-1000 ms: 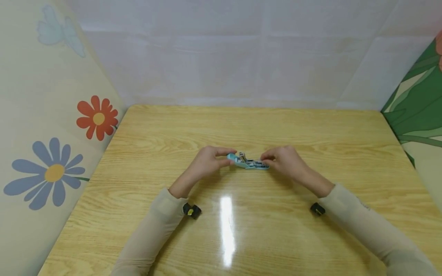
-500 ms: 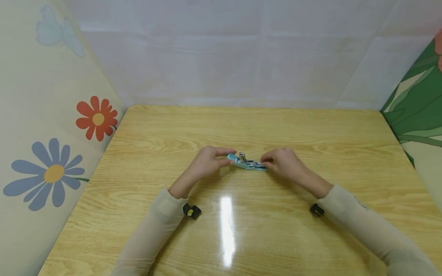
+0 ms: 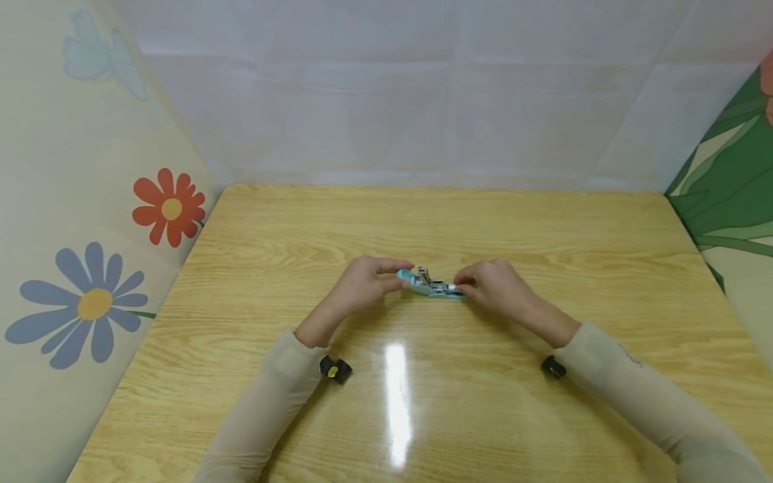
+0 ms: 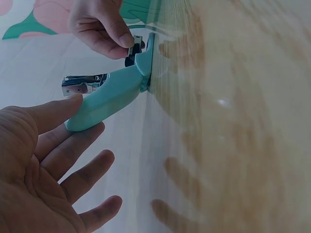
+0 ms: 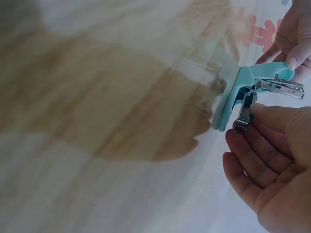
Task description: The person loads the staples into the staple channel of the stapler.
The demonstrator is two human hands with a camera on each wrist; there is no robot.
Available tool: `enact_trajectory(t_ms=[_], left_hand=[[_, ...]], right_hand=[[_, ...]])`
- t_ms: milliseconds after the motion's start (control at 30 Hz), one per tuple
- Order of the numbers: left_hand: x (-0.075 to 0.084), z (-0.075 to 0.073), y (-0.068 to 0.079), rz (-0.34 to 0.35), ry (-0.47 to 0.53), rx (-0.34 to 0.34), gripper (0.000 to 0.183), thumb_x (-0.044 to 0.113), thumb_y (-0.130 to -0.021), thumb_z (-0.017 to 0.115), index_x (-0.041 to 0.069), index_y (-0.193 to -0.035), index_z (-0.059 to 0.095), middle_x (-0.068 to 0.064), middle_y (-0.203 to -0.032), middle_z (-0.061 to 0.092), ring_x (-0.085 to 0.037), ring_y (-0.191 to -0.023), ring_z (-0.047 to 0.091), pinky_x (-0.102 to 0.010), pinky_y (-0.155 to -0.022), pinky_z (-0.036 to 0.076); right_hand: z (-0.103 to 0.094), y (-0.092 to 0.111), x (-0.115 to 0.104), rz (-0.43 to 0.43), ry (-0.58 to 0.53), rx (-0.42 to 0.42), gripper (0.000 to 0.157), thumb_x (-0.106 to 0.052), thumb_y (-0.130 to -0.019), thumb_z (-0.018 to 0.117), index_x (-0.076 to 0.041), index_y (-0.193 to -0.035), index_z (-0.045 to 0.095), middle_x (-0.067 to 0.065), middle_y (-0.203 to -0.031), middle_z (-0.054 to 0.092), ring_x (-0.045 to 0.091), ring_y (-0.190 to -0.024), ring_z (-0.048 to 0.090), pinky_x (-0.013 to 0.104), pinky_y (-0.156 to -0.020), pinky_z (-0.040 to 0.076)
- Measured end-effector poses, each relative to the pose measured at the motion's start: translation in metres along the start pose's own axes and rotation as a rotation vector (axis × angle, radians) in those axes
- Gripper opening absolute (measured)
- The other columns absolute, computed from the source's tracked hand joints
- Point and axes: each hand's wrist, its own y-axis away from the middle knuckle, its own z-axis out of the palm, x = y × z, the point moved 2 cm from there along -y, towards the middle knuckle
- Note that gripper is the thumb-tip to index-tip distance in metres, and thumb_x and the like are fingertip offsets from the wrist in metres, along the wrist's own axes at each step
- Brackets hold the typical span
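A teal stapler (image 3: 423, 289) rests on the table with its top cover swung up and back, exposing its metal insides. My left hand (image 3: 365, 285) pinches the raised cover's end between thumb and fingers; the other fingers are spread in the left wrist view. A metal arm (image 5: 282, 88) sticks out from under that cover. Over the base, my right hand (image 3: 496, 288) pinches the metal staple channel (image 5: 244, 112) near its end with thumb and fingertips. Whether loose staples sit between those fingertips is too small to tell.
The wood-grain table (image 3: 290, 221) reaches back to a white cloth wall (image 3: 386, 100). Painted side panels with flowers (image 3: 95, 303) stand to the left and right. A bright light reflection lies on the tabletop in front of the hands.
My right hand has shifted slightly left along the stapler's base, covering a little more of its end. The left hand and the stapler have stayed in place.
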Motion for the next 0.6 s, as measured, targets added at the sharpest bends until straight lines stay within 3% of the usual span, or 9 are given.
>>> enact_trajectory(t_ms=[600], left_hand=[[-0.0014, -0.0006, 0.0011, -0.001, -0.024, -0.002, 0.038, 0.031, -0.094, 0.074, 0.022, -0.131, 0.070, -0.009, -0.134, 0.068, -0.008, -0.041, 0.023, -0.020, -0.041, 0.027]], right_hand=[[-0.0008, 0.0044, 0.0067, 0.021, -0.019, -0.006, 0.012, -0.017, -0.092, 0.076, -0.008, -0.099, 0.080, 0.007, -0.097, 0.080, 0.021, -0.089, 0.076, 0.037, -0.080, 0.061]])
